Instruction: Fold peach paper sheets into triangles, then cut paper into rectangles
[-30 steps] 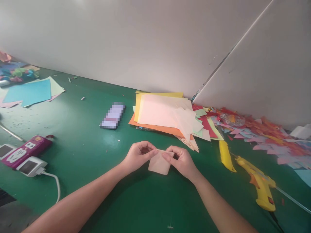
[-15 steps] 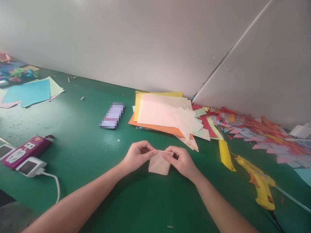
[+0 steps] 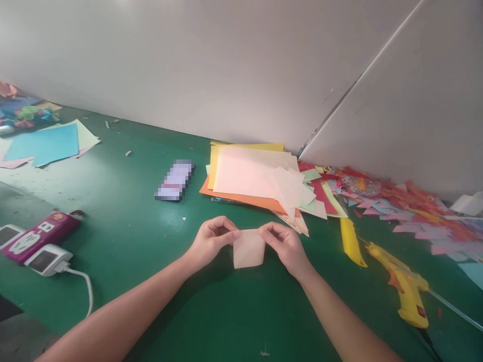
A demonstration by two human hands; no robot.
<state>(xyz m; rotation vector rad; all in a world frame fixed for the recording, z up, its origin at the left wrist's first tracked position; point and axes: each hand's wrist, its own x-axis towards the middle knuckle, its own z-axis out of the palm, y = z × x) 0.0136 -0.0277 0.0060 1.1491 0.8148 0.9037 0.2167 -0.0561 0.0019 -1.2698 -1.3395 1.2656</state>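
Observation:
A small, squarish piece of pale pink paper hangs between my two hands, just above the green table. My left hand pinches its upper left corner between thumb and fingers. At the upper right corner, my right hand grips it the same way. Its lower edge hangs free and bows slightly. Behind my hands lies a stack of coloured paper sheets, pale pink on top, with yellow and orange sheets showing beneath.
Right of my hands lie a yellow cutter knife and a yellow glue gun with its cord. Paper scraps are heaped along the right wall. Leftward are a phone, a purple power strip and blue paper.
My right thumb has shifted off the paper's face to its upper right corner. The paper now faces me flatter and squarer, held slightly higher.

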